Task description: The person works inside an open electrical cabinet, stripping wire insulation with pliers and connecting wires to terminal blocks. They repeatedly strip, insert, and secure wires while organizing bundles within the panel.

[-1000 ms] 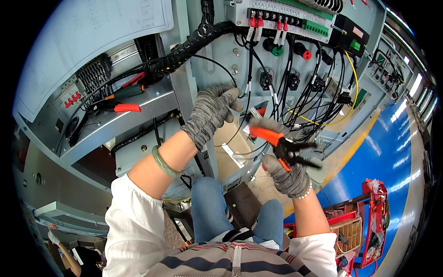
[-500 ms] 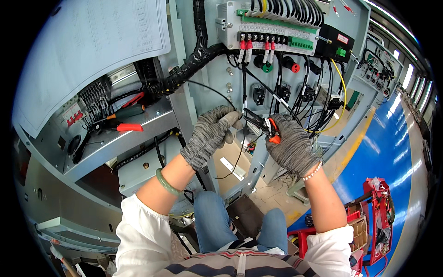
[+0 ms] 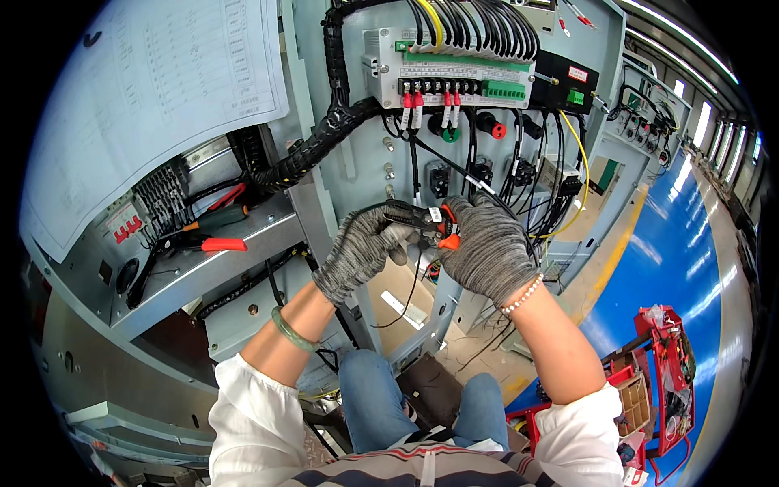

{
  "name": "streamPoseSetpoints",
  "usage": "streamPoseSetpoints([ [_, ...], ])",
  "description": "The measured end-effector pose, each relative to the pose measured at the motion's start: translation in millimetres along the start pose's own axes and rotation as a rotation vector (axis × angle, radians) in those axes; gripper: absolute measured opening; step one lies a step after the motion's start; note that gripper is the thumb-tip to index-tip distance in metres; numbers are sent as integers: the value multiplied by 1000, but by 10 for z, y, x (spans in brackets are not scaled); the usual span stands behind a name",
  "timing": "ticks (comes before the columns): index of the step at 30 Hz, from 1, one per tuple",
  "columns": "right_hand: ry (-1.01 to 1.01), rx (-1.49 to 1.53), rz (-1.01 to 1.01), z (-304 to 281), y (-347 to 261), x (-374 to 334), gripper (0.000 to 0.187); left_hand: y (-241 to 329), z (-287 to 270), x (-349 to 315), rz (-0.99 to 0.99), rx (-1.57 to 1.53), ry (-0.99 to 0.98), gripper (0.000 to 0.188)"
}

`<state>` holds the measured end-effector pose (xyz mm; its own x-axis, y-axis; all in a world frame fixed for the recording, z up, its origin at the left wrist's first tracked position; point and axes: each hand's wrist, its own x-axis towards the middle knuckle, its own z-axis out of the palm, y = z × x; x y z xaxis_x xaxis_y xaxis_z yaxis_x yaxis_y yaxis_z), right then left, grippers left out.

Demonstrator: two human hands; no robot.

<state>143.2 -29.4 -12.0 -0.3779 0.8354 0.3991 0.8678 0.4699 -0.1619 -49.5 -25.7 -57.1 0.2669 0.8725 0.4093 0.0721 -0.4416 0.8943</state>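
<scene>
Since half a second ago: right hand has brought the pliers in leftward; the tool's head now overlaps the left hand's fingertips, where before it sat just right of them. Pliers are between the hands, below the wiring box; all places below are from that box.

Right hand: wrapped around the orange handles. Left hand: fingers bunched at the tool's head. A black wire hangs beneath them; can't tell if they pinch it, contact is covered.

Counts: 2 grey gloves, 1 pliers in hand. 4 red wire ends on the box's lower edge, in two pairs. 3 round buttons just under it: green, red, black.

Containers: metal shelf, left and lower, carries 1 screwdriver and a red-handled tool. Red cart, far lower right, holds mixed clutter plus a cardboard box with dividers; its contents too small to tell.
</scene>
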Motion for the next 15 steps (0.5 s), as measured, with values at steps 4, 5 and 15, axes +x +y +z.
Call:
streamPoseSetpoints([
  [4, -8, -61, 15, 7, -3, 6, 56, 77, 28, 20, -97, 53, 7, 30],
  [5, -4, -50, 7, 5, -4, 7, 55, 92, 25, 8, -102, 66, 11, 30],
  [15, 28, -60, 0, -1, 4, -8, 49, 79, 12, 49, -93, 56, -5, 31],
])
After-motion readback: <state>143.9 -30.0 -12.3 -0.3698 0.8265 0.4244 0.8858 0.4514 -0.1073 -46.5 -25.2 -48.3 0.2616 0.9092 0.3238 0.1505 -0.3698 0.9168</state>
